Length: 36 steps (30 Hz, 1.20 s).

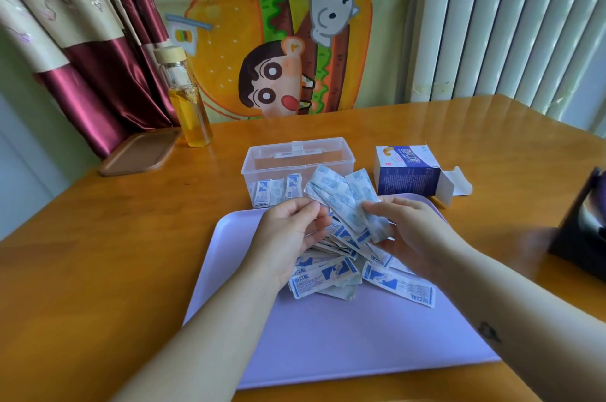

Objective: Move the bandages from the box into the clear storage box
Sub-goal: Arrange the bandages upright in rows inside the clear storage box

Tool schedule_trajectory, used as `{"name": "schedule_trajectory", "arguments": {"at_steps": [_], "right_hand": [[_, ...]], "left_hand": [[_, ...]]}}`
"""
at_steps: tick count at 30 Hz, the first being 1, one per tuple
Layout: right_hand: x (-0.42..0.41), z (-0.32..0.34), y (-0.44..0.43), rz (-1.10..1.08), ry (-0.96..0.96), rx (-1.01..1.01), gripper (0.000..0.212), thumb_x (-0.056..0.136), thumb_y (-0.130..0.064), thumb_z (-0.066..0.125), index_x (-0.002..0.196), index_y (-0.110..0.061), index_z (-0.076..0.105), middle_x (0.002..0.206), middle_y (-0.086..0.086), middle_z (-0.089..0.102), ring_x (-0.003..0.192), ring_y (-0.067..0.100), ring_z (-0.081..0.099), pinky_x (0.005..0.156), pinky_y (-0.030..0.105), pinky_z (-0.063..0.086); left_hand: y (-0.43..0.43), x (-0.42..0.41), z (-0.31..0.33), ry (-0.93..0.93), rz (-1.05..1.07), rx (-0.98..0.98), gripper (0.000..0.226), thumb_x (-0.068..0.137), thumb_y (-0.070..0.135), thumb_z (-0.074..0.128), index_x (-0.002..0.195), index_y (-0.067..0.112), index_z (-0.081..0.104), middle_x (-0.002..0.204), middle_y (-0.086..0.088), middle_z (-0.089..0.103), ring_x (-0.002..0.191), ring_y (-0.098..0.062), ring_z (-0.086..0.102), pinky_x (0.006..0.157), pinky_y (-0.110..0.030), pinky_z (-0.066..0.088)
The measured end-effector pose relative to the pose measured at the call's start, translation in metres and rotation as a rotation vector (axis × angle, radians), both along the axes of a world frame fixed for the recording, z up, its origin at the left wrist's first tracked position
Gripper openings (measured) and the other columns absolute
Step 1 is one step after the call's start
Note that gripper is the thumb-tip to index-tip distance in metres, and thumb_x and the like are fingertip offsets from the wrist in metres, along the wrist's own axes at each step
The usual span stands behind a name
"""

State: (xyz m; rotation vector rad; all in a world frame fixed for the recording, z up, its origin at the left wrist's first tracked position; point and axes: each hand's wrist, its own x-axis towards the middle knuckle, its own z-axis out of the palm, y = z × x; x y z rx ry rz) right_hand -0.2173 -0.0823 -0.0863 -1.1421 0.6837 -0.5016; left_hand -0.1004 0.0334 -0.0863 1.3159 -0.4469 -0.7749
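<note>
a glossy wooden table [114,237] holds a lilac tray [328,336] in front, a clear storage box [295,158] and opened blue box [406,175] behind it, a glass bottle [190,106] and brown lid [141,154] far left.

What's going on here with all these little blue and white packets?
A person is sorting wrapped bandages at a table. The left hand and right hand together hold a fanned bunch of bandages above a lilac tray, where a loose pile lies. Behind it the clear storage box stands open with a few packets already inside. The cardboard box sits to its right, flap open.
</note>
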Motion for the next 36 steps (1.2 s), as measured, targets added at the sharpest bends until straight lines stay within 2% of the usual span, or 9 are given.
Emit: {"name": "schedule_trajectory", "arguments": {"at_steps": [4, 8, 11, 13, 17, 21, 24, 29, 36], "right_hand": [[-0.001, -0.003, -0.002, -0.033, 0.087, -0.063, 0.033, 0.085, -0.012, 0.065, 0.11, 0.009, 0.059, 0.102, 0.018, 0.07, 0.092, 0.032, 0.064, 0.085, 0.047, 0.05], [-0.003, -0.005, -0.002, -0.077, 0.128, -0.093, 0.035, 0.084, -0.018, 0.067, 0.113, 0.001, 0.063, 0.12, 0.026, 0.059, 0.109, 0.046, 0.053, 0.079, 0.046, 0.043], [-0.004, -0.004, 0.002, -0.013, 0.09, -0.007, 0.047, 0.082, -0.021, 0.068, 0.121, 0.002, 0.057, 0.11, 0.029, 0.059, 0.09, 0.035, 0.052, 0.07, 0.033, 0.038], [-0.003, -0.005, 0.004, 0.029, 0.054, 0.061, 0.043, 0.086, -0.017, 0.064, 0.123, 0.004, 0.055, 0.108, 0.02, 0.066, 0.094, 0.032, 0.062, 0.072, 0.031, 0.039], [-0.003, -0.005, 0.008, 0.066, -0.01, 0.098, 0.028, 0.089, -0.011, 0.06, 0.112, 0.004, 0.058, 0.107, 0.021, 0.068, 0.095, 0.032, 0.063, 0.078, 0.037, 0.043], [-0.003, -0.004, 0.015, 0.095, -0.02, 0.024, 0.006, 0.088, -0.01, 0.06, 0.085, -0.005, 0.059, 0.087, 0.016, 0.068, 0.075, 0.023, 0.062, 0.069, 0.031, 0.048], [-0.004, -0.004, 0.02, 0.117, -0.002, -0.034, 0.012, 0.088, -0.013, 0.061, 0.076, -0.009, 0.06, 0.079, 0.012, 0.068, 0.064, 0.018, 0.062, 0.063, 0.028, 0.048], [-0.005, -0.002, 0.019, 0.094, 0.039, -0.072, 0.02, 0.086, -0.018, 0.064, 0.069, -0.012, 0.056, 0.092, 0.016, 0.072, 0.079, 0.025, 0.066, 0.07, 0.032, 0.05], [-0.008, 0.001, 0.018, 0.056, 0.068, -0.042, 0.017, 0.088, -0.019, 0.063, 0.074, -0.011, 0.057, 0.083, 0.007, 0.073, 0.069, 0.014, 0.067, 0.055, 0.022, 0.048]], "left_hand": [[0.009, 0.01, -0.002, -0.096, 0.019, 0.077, 0.017, 0.095, 0.004, 0.05, 0.101, 0.007, 0.065, 0.078, -0.002, 0.065, 0.072, -0.012, 0.065, 0.071, -0.024, 0.058], [0.014, 0.014, -0.003, -0.104, 0.055, 0.095, 0.017, 0.095, 0.006, 0.051, 0.106, 0.008, 0.063, 0.08, -0.003, 0.063, 0.071, -0.012, 0.063, 0.067, -0.023, 0.057], [0.014, 0.01, -0.001, -0.066, 0.002, 0.092, 0.015, 0.096, 0.007, 0.05, 0.101, 0.007, 0.064, 0.082, -0.004, 0.061, 0.073, -0.014, 0.061, 0.07, -0.026, 0.056], [0.013, 0.003, 0.0, -0.021, -0.073, 0.098, 0.013, 0.096, 0.011, 0.051, 0.096, 0.008, 0.064, 0.087, -0.005, 0.062, 0.077, -0.016, 0.062, 0.074, -0.028, 0.055], [0.008, -0.005, -0.002, 0.038, -0.136, 0.074, 0.016, 0.095, 0.017, 0.054, 0.101, 0.006, 0.065, 0.103, -0.011, 0.066, 0.089, -0.02, 0.065, 0.08, -0.03, 0.055], [0.003, -0.009, -0.001, 0.142, -0.153, -0.054, 0.026, 0.097, 0.021, 0.049, 0.111, 0.004, 0.063, 0.107, -0.013, 0.069, 0.096, -0.023, 0.065, 0.088, -0.036, 0.052], [0.0, -0.012, -0.002, 0.121, -0.131, -0.091, 0.03, 0.099, 0.016, 0.043, 0.12, 0.001, 0.058, 0.115, -0.016, 0.067, 0.105, -0.027, 0.065, 0.091, -0.038, 0.053], [0.005, -0.009, -0.001, 0.02, -0.09, -0.08, 0.027, 0.097, 0.016, 0.049, 0.12, 0.007, 0.058, 0.108, -0.012, 0.071, 0.096, -0.027, 0.069, 0.081, -0.041, 0.057], [0.013, -0.004, 0.001, 0.071, -0.206, -0.127, 0.025, 0.099, 0.014, 0.041, 0.118, 0.008, 0.057, 0.113, -0.012, 0.069, 0.102, -0.025, 0.067, 0.083, -0.036, 0.057]]}}
